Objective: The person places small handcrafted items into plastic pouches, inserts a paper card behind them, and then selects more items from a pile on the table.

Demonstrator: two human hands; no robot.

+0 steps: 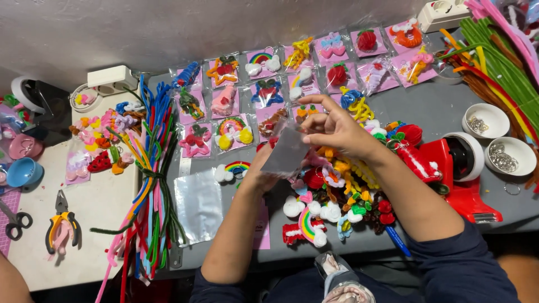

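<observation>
My left hand (259, 175) grips the lower part of a small clear plastic bag (285, 151), held up above the grey table (426, 106). My right hand (331, 128) pinches the bag's upper edge with its fingertips. Something red shows at the bag's top left corner; what lies inside I cannot tell. Just below and right of my hands is a heap of loose pipe-cleaner charms (337, 196), among them a rainbow with white clouds (306, 223) and red shapes.
Rows of bagged charms (264, 92) cover the table's far side. A flat stack of clear bags (197, 205) lies left of my left arm, beside a bundle of coloured pipe cleaners (150, 174). A red tape dispenser (463, 179), two white bowls of metal rings (485, 120), pliers (62, 224) and scissors (14, 221) are nearby.
</observation>
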